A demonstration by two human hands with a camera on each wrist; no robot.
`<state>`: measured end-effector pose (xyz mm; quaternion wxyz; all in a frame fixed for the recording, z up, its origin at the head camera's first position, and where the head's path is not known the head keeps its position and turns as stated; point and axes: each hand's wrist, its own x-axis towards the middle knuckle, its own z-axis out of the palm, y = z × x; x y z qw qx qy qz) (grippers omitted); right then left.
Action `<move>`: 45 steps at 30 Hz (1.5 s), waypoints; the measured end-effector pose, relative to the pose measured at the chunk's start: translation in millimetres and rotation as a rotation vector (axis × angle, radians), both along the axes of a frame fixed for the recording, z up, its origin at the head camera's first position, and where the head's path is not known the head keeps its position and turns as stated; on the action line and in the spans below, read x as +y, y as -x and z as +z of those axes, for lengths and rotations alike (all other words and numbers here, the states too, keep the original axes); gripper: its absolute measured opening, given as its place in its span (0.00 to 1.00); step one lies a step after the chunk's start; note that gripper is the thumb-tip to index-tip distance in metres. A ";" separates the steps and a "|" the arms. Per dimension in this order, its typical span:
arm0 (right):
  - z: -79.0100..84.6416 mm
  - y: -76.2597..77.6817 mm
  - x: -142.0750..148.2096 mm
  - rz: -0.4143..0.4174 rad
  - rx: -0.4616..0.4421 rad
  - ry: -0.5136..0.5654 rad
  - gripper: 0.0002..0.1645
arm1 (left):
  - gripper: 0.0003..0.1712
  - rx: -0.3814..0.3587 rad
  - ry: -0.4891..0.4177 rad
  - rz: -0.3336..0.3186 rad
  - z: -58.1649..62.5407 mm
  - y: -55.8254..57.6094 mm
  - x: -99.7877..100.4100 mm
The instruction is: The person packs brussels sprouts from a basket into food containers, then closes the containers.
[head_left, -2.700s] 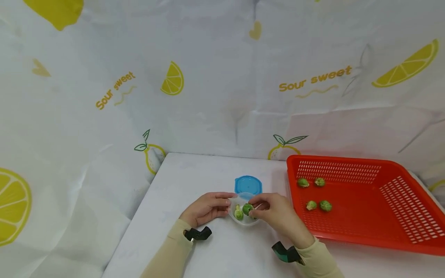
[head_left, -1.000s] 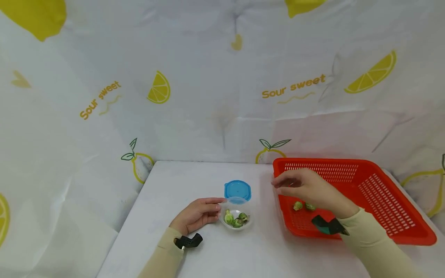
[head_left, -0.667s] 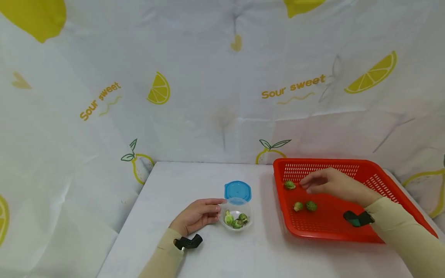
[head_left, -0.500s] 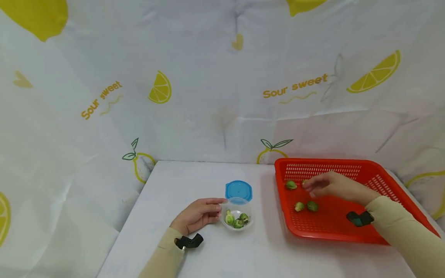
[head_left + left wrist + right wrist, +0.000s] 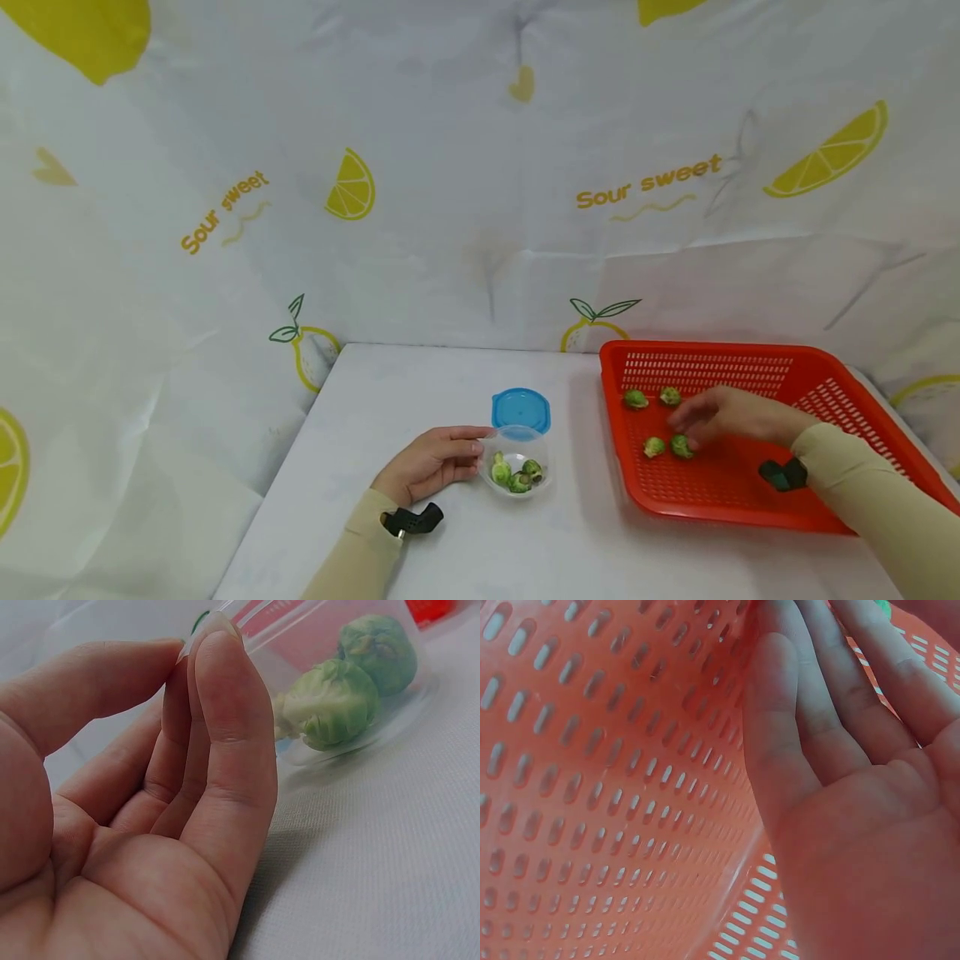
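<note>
Picking looks to be the step: the right grip (image 5: 731,419), nearly straight and unclosed, is at a round, leafy sprout (image 5: 682,447) in the slotted red plastic basket (image 5: 720,492); contact is unclear. Lifting it calls for a gentle pinch. The left grip (image 5: 435,462) pinches the smooth, see-through bowl (image 5: 517,458).

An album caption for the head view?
Left hand holds a bowl of sprouts, right hand by others in a basket.

and the right grip (image 5: 738,414) blocks part of the red basket (image 5: 720,487) here; whether it touches the nearest sprout (image 5: 680,447) can't be called! right sleeve (image 5: 873,487) cut by the head view's edge, clear bowl (image 5: 300,649) chopped at the top in the left wrist view!
</note>
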<state>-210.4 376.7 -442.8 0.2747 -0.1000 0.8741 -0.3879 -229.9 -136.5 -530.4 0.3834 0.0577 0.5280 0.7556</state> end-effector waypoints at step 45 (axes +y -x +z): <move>11.9 -2.1 0.4 -0.047 0.105 -0.183 0.20 | 0.29 -0.009 -0.003 -0.005 1.0 1.3 0.7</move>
